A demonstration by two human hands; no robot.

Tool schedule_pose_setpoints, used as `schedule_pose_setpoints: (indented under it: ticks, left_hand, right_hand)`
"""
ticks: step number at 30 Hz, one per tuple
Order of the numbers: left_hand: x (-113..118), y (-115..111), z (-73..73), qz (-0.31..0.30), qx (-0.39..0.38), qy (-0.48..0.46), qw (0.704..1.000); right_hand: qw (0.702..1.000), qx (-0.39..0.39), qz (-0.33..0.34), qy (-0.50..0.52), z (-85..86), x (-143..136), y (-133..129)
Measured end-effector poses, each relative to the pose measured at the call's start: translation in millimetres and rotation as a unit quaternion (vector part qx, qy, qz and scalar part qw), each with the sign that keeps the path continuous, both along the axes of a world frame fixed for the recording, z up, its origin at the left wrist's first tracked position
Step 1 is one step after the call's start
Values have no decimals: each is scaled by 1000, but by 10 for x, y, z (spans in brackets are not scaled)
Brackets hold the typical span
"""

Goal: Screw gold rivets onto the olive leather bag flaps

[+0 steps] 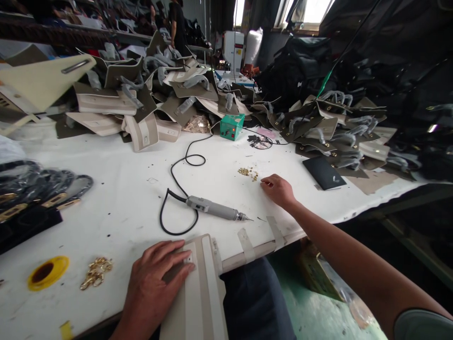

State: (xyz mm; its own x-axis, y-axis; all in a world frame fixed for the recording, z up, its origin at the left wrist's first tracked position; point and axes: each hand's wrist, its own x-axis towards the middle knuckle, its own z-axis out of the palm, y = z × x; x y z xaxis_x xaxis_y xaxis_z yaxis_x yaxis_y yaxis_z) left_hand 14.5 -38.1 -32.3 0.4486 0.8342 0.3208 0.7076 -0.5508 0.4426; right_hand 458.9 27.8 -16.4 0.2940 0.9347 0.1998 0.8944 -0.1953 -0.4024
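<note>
My left hand (154, 276) lies on a beige bag panel (207, 295) at the table's front edge. Its thumb and fingertips hold the panel beside a small light fitting (190, 258). Farther forward, my right hand (278, 189) touches the white tabletop with its fingers curled into a pinch. Whatever is between those fingertips is too small to make out. Just left of them is a scatter of tiny brass-coloured screws or studs (244, 171). Between my hands lies a grey electric screwdriver (214, 209), its thin tip pointing right and its black cord looped behind.
A green control box (231, 127) with a lit red light stands mid-table. Beige bag panels (141, 130) are heaped behind it, more at right. A black booklet (323, 173) lies right. At left are yellow tape (48, 273), gold clasps (96, 273) and wrapped black handles (42, 186).
</note>
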Motion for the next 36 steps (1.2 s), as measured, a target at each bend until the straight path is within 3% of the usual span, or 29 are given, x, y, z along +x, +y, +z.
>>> schedule_pose_setpoints:
  ticks: [7,13,18,22,26,36]
  left_hand:
    - [8,11,9,0,3,-1,1000]
    - [18,21,22,-2,8,-15,1000]
    - [8,21,19,-4,5,-15,1000]
    - [-1,20,11,-5,7,-17,1000]
    - [-10,25,-13,-9,15,-16,1000]
    - [-145,94,-109,-30,142,50,988]
  right_hand:
    - [998,-40,17,35,24,-46,-121]
    - [994,-56,-13,89,74,147,-134]
    - [996,-53,-10,70,88,270,-30]
    - [996,-69,17,45,88,237,20]
    - [996,-86,5,22,62,167,79]
    - [993,-114,0,-3,125,-13,223]
